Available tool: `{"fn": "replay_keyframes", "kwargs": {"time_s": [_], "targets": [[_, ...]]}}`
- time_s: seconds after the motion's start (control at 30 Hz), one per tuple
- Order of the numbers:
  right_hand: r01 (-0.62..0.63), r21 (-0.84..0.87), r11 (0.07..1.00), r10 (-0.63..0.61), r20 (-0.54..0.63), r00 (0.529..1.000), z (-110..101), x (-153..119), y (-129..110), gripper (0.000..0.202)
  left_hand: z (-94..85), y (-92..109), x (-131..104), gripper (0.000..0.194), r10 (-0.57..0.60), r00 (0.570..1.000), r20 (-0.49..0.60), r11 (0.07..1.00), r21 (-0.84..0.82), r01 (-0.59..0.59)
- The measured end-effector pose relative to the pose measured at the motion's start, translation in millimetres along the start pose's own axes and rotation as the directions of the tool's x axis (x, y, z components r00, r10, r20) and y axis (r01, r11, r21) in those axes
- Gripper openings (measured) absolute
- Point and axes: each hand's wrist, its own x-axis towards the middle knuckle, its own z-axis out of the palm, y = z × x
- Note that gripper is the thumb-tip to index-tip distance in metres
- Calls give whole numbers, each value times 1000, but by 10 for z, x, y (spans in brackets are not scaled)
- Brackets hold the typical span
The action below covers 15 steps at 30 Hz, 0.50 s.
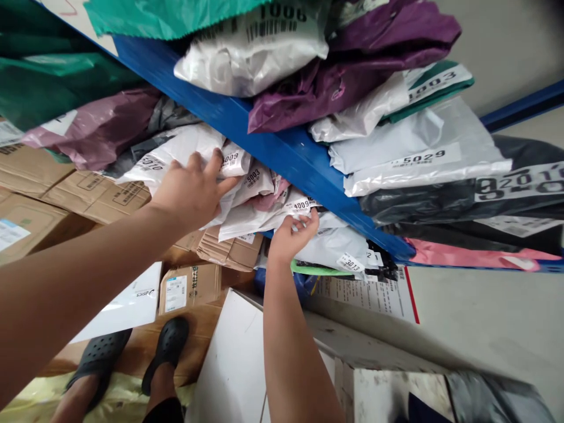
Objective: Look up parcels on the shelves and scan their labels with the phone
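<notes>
Nearest, from eight o'clock, the left forearm is extended; the left hand is laid spread, unclenched, over white parcels at ten, perhaps steadying them. Near centre, the right hand is curled at the parcel marked 4009; whether gripped cannot be told. Labels are faced outward, presumably for reading.
</notes>
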Motion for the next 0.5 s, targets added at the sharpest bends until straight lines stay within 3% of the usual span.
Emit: {"fn": "replay_keyframes", "kwargs": {"time_s": [0.1, 0.17, 0.3, 0.5], "targets": [[-10, -21, 1000, 8, -55, 998, 43, 45, -35, 29, -19, 14, -30, 56, 17, 1000, -17, 999, 41, -16], [37, 9, 999, -37, -23, 999, 60, 36, -88, 17, -9, 23, -37, 57, 14, 1000, -17, 999, 51, -13], [90, 135, 987, -99, 61, 993, 91, -36, -176, 21, 57, 23, -9, 53, 14, 998, -57, 1000, 20, -13], [-109, 322, 940, 74, 120, 990, 174, -13, -48, 27, 113, 7, 41, 64, -13, 999, -52, 1000, -10, 13]]}}
